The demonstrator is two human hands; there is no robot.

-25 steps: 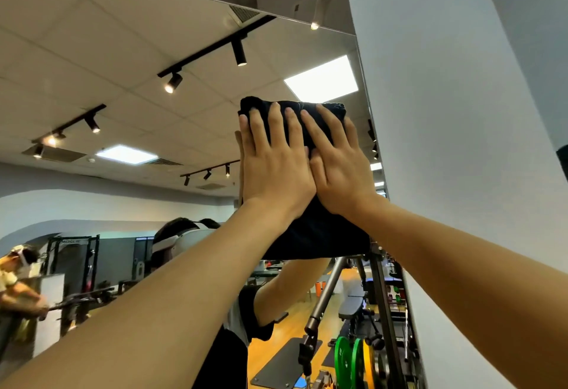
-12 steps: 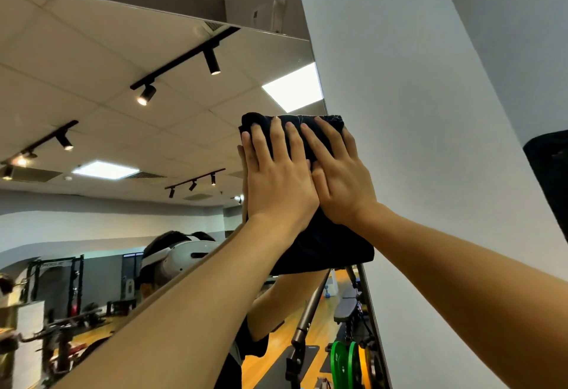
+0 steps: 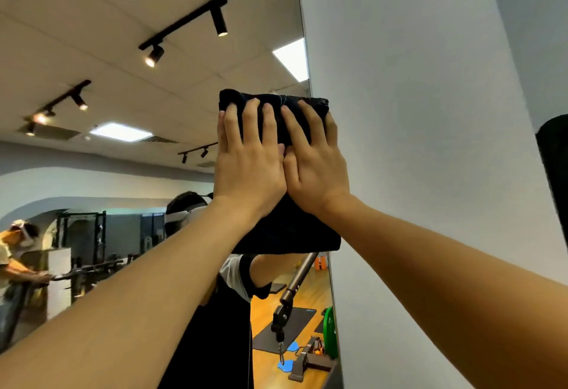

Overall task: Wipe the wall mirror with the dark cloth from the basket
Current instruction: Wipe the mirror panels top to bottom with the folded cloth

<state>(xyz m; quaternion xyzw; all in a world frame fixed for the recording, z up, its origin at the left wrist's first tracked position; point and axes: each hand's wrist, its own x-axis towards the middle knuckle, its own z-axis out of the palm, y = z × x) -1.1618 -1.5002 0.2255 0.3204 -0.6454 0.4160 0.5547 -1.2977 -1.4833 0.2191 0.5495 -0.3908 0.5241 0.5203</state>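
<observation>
Both grips, left hand point(image 3: 249, 170) & right hand point(image 3: 313, 170), lie flat and open, pressing the folded dark fabric cloth point(image 3: 285, 228) on the large frameless wall mirror point(image 3: 123, 35) near its right edge, so wiping is underway, most glass prob. left.

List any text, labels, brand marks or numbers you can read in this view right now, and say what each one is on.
None can be read.
The dark cloth under the left hand and right hand shows no label.
The wall mirror and the white wall carry no sign.
Reflected green weight plates and the rack: any markings are too small and blurred to read.
</observation>
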